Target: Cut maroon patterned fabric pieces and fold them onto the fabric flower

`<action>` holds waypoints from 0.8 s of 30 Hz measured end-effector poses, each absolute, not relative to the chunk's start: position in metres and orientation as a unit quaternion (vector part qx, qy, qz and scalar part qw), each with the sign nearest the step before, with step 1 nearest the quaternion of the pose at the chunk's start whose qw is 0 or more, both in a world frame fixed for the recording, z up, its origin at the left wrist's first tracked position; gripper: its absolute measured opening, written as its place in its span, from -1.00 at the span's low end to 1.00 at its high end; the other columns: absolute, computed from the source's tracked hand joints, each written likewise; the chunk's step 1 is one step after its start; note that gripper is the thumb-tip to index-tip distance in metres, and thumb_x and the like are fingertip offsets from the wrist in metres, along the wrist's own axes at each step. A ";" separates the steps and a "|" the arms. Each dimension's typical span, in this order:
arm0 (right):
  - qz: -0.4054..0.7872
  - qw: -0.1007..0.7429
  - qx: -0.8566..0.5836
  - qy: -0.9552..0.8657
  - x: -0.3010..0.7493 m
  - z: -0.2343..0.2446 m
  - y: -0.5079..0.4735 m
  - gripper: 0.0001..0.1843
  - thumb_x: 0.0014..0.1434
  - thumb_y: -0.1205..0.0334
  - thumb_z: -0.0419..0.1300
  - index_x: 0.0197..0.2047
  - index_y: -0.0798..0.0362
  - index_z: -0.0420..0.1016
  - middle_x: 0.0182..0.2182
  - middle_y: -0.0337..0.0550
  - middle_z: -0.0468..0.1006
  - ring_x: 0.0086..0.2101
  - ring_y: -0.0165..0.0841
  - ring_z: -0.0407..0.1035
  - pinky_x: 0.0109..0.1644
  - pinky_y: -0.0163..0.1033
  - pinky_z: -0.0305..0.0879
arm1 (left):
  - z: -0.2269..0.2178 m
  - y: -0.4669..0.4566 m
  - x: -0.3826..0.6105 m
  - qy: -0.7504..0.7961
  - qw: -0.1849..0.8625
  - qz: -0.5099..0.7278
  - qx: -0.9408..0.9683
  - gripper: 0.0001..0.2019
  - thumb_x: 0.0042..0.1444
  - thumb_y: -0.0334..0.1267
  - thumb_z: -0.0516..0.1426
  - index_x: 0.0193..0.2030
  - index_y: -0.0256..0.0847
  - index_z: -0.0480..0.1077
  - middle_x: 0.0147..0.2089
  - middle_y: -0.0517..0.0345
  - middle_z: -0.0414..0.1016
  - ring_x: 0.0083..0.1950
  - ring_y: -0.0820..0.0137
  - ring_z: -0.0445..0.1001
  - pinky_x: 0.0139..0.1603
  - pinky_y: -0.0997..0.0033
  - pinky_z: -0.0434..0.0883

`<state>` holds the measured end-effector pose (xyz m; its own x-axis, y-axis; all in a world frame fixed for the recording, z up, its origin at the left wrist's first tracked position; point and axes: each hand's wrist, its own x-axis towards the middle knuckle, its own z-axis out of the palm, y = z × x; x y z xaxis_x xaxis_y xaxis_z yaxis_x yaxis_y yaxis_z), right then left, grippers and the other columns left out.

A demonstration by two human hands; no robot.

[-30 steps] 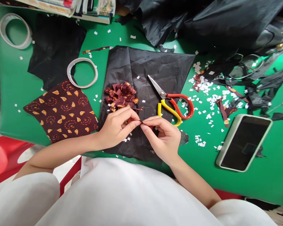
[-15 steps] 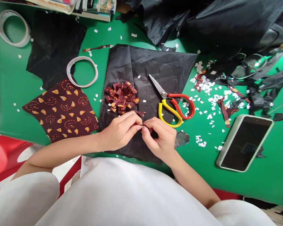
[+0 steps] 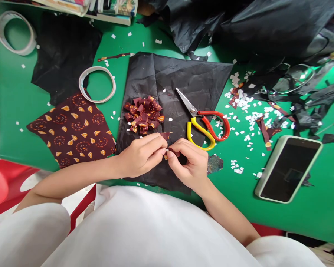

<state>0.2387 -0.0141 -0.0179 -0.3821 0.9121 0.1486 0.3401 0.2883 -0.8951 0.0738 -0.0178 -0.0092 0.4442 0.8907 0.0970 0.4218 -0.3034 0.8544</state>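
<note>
My left hand (image 3: 144,154) is closed, with a tiny white piece (image 3: 166,150) showing at its pinched fingertips. My right hand (image 3: 187,161) pinches a small maroon patterned strip (image 3: 172,150), and the fingertips of both hands meet there. Part of the strip is hidden by the fingers. Just beyond my left hand, a looped maroon rosette (image 3: 143,114) with orange drops lies on a black sheet (image 3: 167,74). Scissors (image 3: 193,110) with one red and one yellow handle rest on the sheet, beyond my right hand, blades apart.
On the left lie a patterned maroon sheet (image 3: 72,129), a black piece (image 3: 64,55) and two tape rings (image 3: 82,91) (image 3: 0,31). White paper bits (image 3: 247,102) are scattered to the right, near a phone (image 3: 289,168) and glasses (image 3: 303,87). Books (image 3: 111,18) stand at the back.
A white piece now shows at my left fingertips. More of the maroon strip shows around my fingers. My hands have barely shifted, and the rest stays put.
</note>
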 end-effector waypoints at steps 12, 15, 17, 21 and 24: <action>0.374 0.341 -0.435 -0.744 0.237 -0.020 -0.015 -0.81 0.06 0.44 0.10 -0.53 0.04 0.25 -0.64 -0.31 0.26 -0.58 -0.52 0.08 -0.52 -0.35 0.07 | -0.012 -0.018 0.077 0.449 0.354 0.297 0.765 -0.89 0.09 -0.47 0.03 -0.42 -0.22 0.25 -0.53 0.32 0.25 -0.50 0.60 0.22 -0.45 0.65 0.23; 0.350 0.341 -0.443 -0.751 0.237 -0.021 -0.017 -0.79 0.05 0.46 0.10 -0.55 0.04 0.23 -0.66 -0.32 0.22 -0.60 -0.53 0.05 -0.54 -0.36 0.03 | -0.013 -0.019 0.077 0.449 0.349 0.295 0.768 -0.90 0.08 -0.47 0.05 -0.42 -0.24 0.27 -0.53 0.32 0.25 -0.50 0.61 0.22 -0.44 0.65 0.22; 0.339 0.337 -0.449 -0.755 0.237 -0.021 -0.018 -0.79 0.05 0.46 0.10 -0.55 0.04 0.23 -0.66 -0.32 0.21 -0.60 -0.52 0.04 -0.54 -0.35 0.02 | -0.014 -0.020 0.077 0.452 0.348 0.294 0.767 -0.90 0.09 -0.46 0.06 -0.43 -0.25 0.27 -0.54 0.33 0.25 -0.51 0.62 0.22 -0.44 0.64 0.22; 0.328 0.338 -0.447 -0.760 0.237 -0.024 -0.019 -0.79 0.07 0.45 0.10 -0.53 0.03 0.21 -0.66 -0.33 0.20 -0.59 -0.51 0.04 -0.54 -0.35 0.02 | -0.013 -0.020 0.077 0.457 0.361 0.287 0.760 -0.90 0.11 -0.44 0.04 -0.42 -0.24 0.26 -0.54 0.33 0.23 -0.51 0.61 0.21 -0.44 0.64 0.23; 0.329 0.344 -0.440 -0.761 0.237 -0.026 -0.018 -0.80 0.08 0.46 0.09 -0.51 0.04 0.22 -0.65 -0.32 0.21 -0.59 -0.51 0.05 -0.53 -0.36 0.03 | -0.012 -0.020 0.076 0.459 0.370 0.284 0.756 -0.89 0.14 -0.42 0.02 -0.41 -0.24 0.25 -0.52 0.31 0.23 -0.50 0.59 0.21 -0.44 0.63 0.24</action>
